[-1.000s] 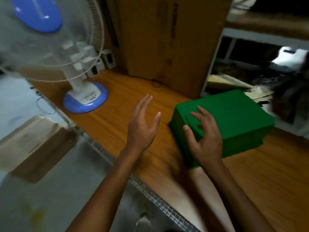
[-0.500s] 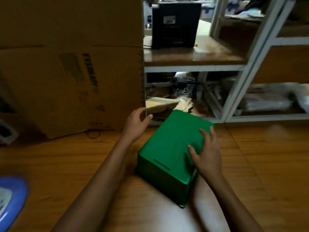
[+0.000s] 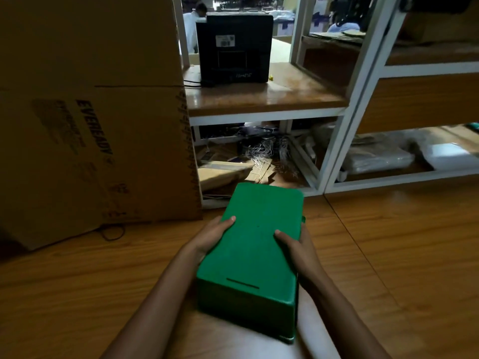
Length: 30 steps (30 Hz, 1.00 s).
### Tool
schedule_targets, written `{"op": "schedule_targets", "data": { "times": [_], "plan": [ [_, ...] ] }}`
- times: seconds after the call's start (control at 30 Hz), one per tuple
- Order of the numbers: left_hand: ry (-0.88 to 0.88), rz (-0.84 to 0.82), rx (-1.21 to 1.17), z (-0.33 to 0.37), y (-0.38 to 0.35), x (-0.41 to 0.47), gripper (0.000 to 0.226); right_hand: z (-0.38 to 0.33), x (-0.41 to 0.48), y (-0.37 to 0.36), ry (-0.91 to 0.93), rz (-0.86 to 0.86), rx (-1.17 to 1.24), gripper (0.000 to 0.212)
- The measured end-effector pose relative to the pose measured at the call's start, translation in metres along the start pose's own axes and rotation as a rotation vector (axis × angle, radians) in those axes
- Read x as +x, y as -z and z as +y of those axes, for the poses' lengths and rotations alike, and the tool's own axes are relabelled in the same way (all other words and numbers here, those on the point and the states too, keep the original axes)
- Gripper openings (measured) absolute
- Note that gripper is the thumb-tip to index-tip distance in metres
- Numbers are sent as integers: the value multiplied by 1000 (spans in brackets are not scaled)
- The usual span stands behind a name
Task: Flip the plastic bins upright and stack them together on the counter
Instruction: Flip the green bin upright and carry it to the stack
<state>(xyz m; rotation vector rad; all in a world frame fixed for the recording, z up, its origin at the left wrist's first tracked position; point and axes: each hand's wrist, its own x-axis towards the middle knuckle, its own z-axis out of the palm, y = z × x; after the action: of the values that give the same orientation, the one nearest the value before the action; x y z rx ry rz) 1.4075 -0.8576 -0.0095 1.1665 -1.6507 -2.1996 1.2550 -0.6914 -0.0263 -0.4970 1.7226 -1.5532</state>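
A green plastic bin (image 3: 255,250) lies upside down on the wooden counter (image 3: 388,255), its flat bottom facing up and its long side running away from me. My left hand (image 3: 212,235) grips its left side, thumb on top. My right hand (image 3: 295,244) grips its right side, thumb on the bottom panel. A sliver of green rim at the bin's far right corner (image 3: 303,218) may belong to a second bin nested inside; I cannot tell.
A large cardboard box (image 3: 90,125) stands on the counter to the left, a cable loop (image 3: 112,231) at its foot. White shelving (image 3: 337,151) behind the bin holds a black device (image 3: 234,47), cardboard, wires and plastic bags.
My view swung from the fan side to face the shelving. Both hands went from resting loosely on the bin to clasping its two long sides, and the bin now lies lengthwise in front of me.
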Motion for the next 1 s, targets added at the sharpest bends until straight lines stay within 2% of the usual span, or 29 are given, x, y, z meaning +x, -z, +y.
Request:
{"op": "schedule_targets", "data": {
  "times": [0.07, 0.1, 0.17, 0.2, 0.33, 0.4, 0.47, 0.57, 0.6, 0.67, 0.73, 0.77, 0.9, 1.0],
  "plan": [
    [-8, 15, -107, -11, -1, -5, 31, -19, 2, 2, -18, -49, -78, 44],
    [-2, 34, -159, -17, 0, -7, 33, -30, 2, 1, -4, -70, -131, 48],
    [21, 87, -257, -29, -2, -11, 38, -51, 2, -3, 70, -79, -312, 69],
    [28, 119, -316, -35, -6, -14, 41, -62, -1, -5, 128, -72, -416, 75],
    [70, 163, -614, -49, -23, -31, 47, -94, -11, -9, 516, -94, -935, 59],
    [52, 231, -597, -49, -24, -38, 44, -100, -7, -13, 521, -166, -1183, 62],
    [-33, 412, -413, -45, -14, -37, 38, -104, 1, -17, 434, -197, -1316, 80],
    [-257, 641, -123, -25, -2, -39, 49, -107, 8, -26, 223, -213, -1211, 111],
    [-348, 656, -89, -15, -2, -40, 50, -106, 9, -30, 195, -195, -1138, 112],
    [-431, 604, -133, 3, -2, -40, 46, -100, 8, -40, 224, -126, -964, 99],
    [-390, 519, -239, 16, -3, -40, 43, -96, 8, -49, 273, -140, -870, 78],
    [-356, 510, -249, 20, -3, -40, 42, -95, 8, -51, 279, -181, -875, 73],
    [-244, 462, -304, 8, 4, -41, 40, -90, 3, -59, 231, -299, -818, 88],
    [-241, 460, -261, -6, 9, -46, 43, -84, -3, -69, 265, -276, -758, 73]
  ]
}}
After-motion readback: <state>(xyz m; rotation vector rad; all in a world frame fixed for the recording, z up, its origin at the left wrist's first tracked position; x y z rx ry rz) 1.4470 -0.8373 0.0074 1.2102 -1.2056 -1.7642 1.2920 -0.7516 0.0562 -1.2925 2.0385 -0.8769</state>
